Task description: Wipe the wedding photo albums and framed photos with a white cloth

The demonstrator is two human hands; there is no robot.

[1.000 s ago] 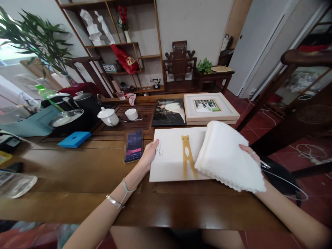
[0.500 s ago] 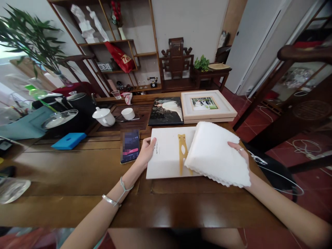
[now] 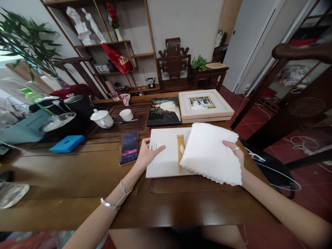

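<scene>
A flat white book (image 3: 163,166) with small print and a tan cat-like figure (image 3: 180,142) lies on the wooden table in front of me. My left hand (image 3: 149,152) grips its left edge, the thumb stretched over the cover and the fingers partly hidden behind the edge. A folded white cloth (image 3: 209,152) with a scalloped border covers the right part of the book. My right hand (image 3: 234,151) holds the cloth at its right side, thumb on top and the other fingers underneath, out of sight.
Behind the book lie a dark photo panel (image 3: 164,110) and a light framed photo (image 3: 185,100). A phone (image 3: 129,148) is close to my left hand. Farther left are a blue block (image 3: 66,143), a white lidded cup (image 3: 102,118) and a small white bowl (image 3: 126,114).
The cloth has slid a little left across the book with my right hand. My left thumb now reaches farther over the cover. The view has shifted slightly.
</scene>
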